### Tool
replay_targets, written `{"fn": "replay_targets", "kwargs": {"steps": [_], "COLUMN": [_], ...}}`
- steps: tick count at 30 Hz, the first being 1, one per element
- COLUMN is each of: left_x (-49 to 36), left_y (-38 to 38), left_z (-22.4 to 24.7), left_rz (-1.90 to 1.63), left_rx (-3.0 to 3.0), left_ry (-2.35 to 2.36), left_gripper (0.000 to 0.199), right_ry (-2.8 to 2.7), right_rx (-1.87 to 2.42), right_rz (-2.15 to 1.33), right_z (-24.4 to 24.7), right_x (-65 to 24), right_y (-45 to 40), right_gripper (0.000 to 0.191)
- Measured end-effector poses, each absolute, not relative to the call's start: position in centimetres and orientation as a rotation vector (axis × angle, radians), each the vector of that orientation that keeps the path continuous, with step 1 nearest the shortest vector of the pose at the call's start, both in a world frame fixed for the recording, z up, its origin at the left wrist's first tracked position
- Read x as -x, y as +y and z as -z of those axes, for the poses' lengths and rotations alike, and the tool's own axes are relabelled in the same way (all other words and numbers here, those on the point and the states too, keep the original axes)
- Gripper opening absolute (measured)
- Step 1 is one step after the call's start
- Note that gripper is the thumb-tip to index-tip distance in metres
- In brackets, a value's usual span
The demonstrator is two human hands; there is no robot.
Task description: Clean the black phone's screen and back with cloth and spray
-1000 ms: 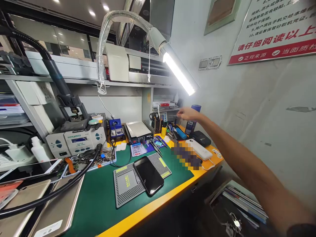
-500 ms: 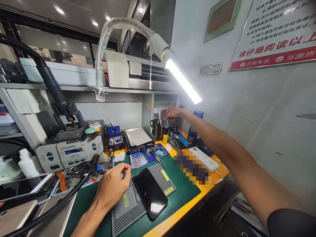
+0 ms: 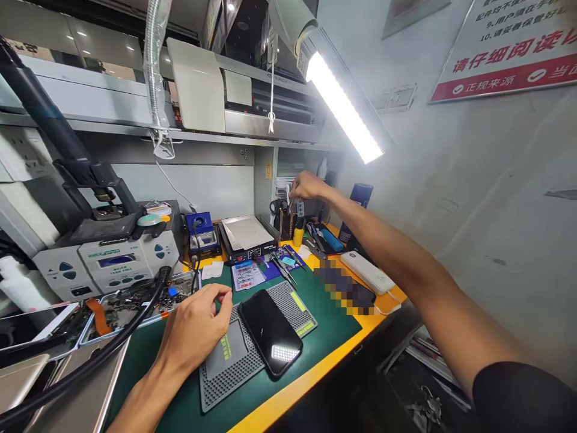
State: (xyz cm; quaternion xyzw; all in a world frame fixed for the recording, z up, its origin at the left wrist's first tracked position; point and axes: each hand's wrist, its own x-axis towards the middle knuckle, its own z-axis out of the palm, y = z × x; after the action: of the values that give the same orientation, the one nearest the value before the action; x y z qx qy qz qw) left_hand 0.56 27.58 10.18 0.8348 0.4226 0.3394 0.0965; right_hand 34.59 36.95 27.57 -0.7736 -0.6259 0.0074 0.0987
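Pale wall [image 3: 473,210] to the right and a metal shelf [image 3: 202,138] at the back frame an orange worktop [image 3: 315,374], partly covered by a green mat [image 3: 333,332] and lit by a glaring lamp [image 3: 345,108]. At the left, a white-rimmed tray [image 3: 153,319] holds a jumble of small parts, with a blue piece [image 3: 172,291] among them and an orange strip [image 3: 98,316] lying at its nearer end. By the back corner, a dark tool holder [image 3: 285,227] contains upright tools, beside a yellow bottle [image 3: 298,236]. Above that holder is the right hand [image 3: 308,185], its fingers pinching a thin tool, too small to identify, that points downward. A black phone [image 3: 270,334] lies screen up across a grey pad [image 3: 232,382], its near end over the mat. Just left of it, apart from the phone, the left hand [image 3: 201,322] has loosely curled fingers with nothing visible in them; whether they touch the pad cannot be told.
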Motion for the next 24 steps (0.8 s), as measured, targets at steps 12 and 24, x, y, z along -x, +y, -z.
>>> {"fn": "replay_targets", "kwargs": {"steps": [12, 24], "left_x": [-0.5, -0.5], "left_y": [27.5, 27.5], "left_z": [-10.2, -10.0], "left_rz": [-1.000, -1.025], "left_rx": [-2.483, -2.529], "left_ry": [1.248, 1.204], "left_gripper": [0.023, 0.022], "right_ry": [-1.772, -1.646], "right_rx": [2.167, 2.212], "right_rz": [0.139, -0.162], "right_z": [-25.4, -25.3], "right_x": [-34.6, -34.2], "right_y": [36.2, 36.5], "right_gripper": [0.026, 0.027]}}
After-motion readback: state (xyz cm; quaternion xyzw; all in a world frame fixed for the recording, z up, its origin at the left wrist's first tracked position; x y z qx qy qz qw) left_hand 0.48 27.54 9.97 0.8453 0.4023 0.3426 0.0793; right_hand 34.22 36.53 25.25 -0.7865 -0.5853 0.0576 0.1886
